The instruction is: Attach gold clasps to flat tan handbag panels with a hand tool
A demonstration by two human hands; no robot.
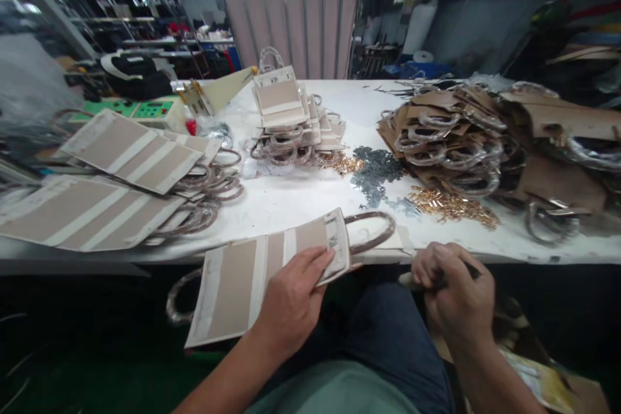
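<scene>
My left hand (295,297) grips a flat, unfinished handbag panel (235,288) near its right end, the thumb lying beside a small metal fitting (332,241). Beige with pale cross strips, the panel partly overhangs the table's front edge. A plastic-wrapped handle (376,233) sticks out at its right end and another handle (177,297) at its left. To the right of the panel, apart from it, my right hand (453,284) is closed in a fist. A pale blunt end of some held item shows at its left side; the rest is hidden by the fingers.
On the white table (281,194), beige bag panels (111,207) are piled left and more panels (279,97) stacked at centre back. Brown panels with wrapped handles (441,129) heap up at right. Grey metal pieces (376,171) and gold-coloured pieces (451,206) lie loose between.
</scene>
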